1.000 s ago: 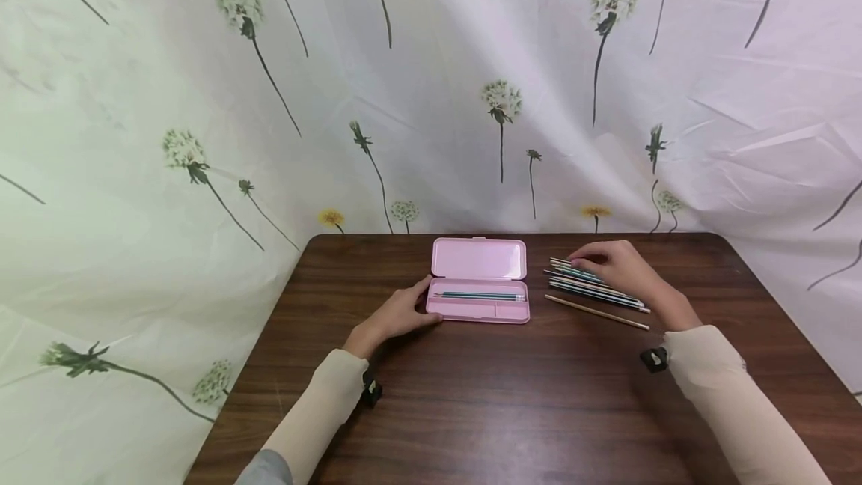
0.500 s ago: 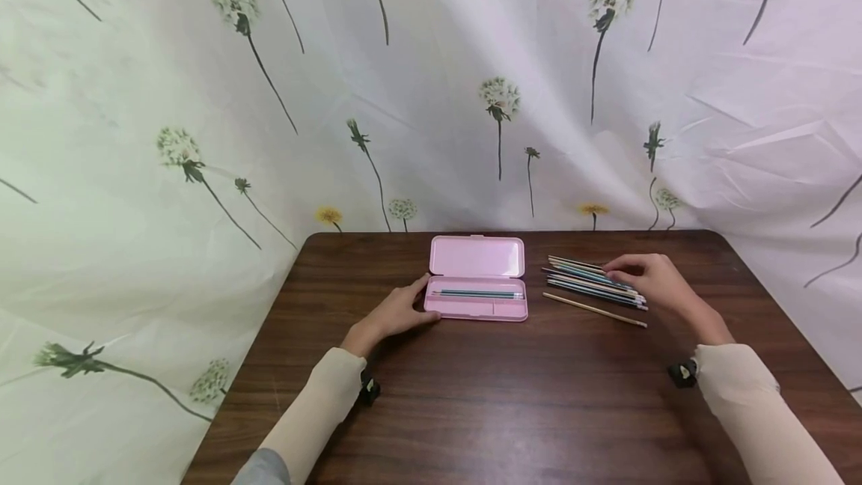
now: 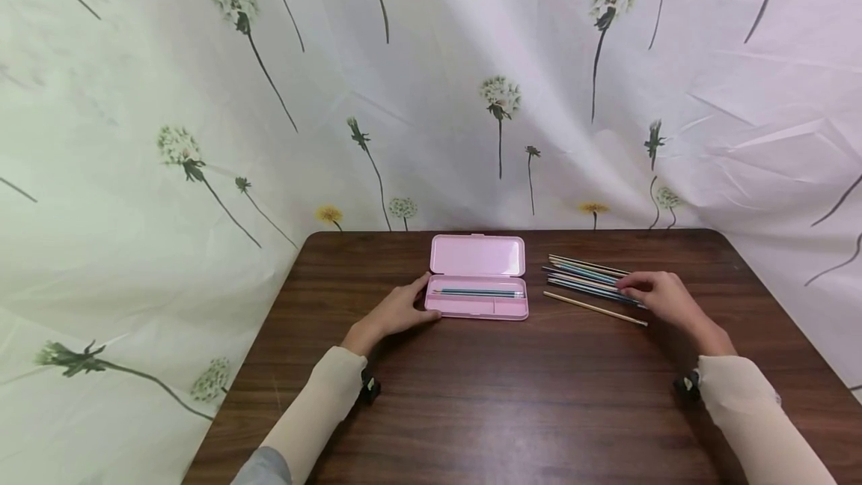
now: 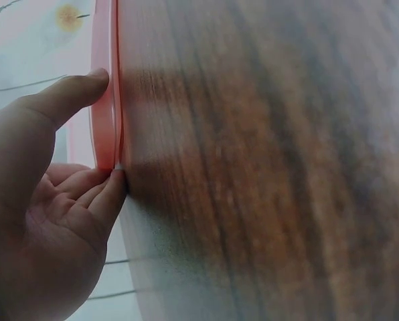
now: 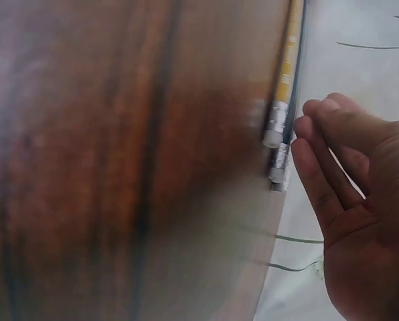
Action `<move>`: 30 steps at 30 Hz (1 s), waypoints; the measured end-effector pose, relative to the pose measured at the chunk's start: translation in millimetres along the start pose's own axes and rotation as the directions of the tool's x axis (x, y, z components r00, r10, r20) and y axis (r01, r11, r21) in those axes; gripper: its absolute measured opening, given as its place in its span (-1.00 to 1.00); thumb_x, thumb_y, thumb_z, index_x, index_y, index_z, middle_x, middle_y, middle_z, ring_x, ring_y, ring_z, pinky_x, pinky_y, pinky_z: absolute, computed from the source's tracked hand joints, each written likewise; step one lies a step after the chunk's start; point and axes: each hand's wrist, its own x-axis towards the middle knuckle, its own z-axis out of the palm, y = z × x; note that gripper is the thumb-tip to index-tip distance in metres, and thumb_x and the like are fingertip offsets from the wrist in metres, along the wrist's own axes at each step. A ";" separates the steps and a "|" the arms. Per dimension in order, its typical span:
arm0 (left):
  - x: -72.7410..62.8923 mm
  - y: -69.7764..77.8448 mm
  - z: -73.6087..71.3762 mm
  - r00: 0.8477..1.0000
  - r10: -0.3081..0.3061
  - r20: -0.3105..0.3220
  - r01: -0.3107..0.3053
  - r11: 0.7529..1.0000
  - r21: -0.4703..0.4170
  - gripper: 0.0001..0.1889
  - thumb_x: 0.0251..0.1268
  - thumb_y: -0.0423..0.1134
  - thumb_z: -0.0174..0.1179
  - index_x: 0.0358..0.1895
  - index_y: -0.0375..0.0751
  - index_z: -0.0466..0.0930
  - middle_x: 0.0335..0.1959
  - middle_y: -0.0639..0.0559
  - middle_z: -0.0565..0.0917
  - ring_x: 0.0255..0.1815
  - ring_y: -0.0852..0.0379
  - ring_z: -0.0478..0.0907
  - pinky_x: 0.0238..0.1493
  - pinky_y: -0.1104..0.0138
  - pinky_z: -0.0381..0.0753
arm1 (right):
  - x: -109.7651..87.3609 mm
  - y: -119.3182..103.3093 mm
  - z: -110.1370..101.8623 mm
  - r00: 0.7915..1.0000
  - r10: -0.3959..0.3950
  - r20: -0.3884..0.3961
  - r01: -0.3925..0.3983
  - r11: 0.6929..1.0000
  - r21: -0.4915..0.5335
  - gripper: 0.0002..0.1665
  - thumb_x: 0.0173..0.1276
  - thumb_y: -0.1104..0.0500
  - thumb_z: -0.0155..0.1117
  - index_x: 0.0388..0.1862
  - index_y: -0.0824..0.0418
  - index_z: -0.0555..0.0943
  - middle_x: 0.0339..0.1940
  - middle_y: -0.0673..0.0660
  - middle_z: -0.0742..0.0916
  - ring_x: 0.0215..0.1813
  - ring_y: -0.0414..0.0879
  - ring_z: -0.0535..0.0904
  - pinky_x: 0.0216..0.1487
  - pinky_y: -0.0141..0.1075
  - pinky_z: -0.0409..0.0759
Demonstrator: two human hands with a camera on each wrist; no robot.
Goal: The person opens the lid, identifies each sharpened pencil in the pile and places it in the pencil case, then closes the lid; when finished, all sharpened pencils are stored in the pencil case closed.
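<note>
A pink pencil case [image 3: 461,307] lies with its lid [image 3: 478,255] raised back. Inside its long compartment are green-striped pencils [image 3: 474,293] with white erasers. My left hand [image 3: 397,310] grips the case's left end, thumb at the front wall [image 4: 104,134] and fingers round the far corner. Right of the case, several pencils [image 3: 579,272] lie in a loose bundle. My right hand [image 3: 663,296] is at the bundle's eraser ends, thumb and fingertips close together. Whether a pencil is between them is hidden. A natural-wood pencil [image 3: 592,308] lies apart in front; its eraser end shows in the right wrist view.
The dark wooden table [image 3: 498,403] reaches back to a white cloth [image 3: 431,96] printed with dandelions. The case and pencils sit near its back edge. Both forearms, in light sleeves with wrist cameras, rest low over the table's front sides.
My right hand has moved rightward and nearer along the bundle, from its far left part to the eraser ends. The left hand stays on the case.
</note>
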 end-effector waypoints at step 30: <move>-3.3 3.1 -1.5 1.000 0.001 -0.003 -0.001 1.000 -0.007 -0.01 0.43 0.06 0.40 0.74 -0.19 0.06 0.67 -0.22 0.32 0.66 -0.16 0.32 0.61 -0.09 0.35 | 1.0 1.0 11.1 0.990 -0.137 0.042 0.142 0.976 -0.163 -0.86 0.27 0.42 0.51 -0.22 0.25 0.85 -0.30 0.10 0.84 -0.33 -0.16 0.68 -0.30 -0.22 0.64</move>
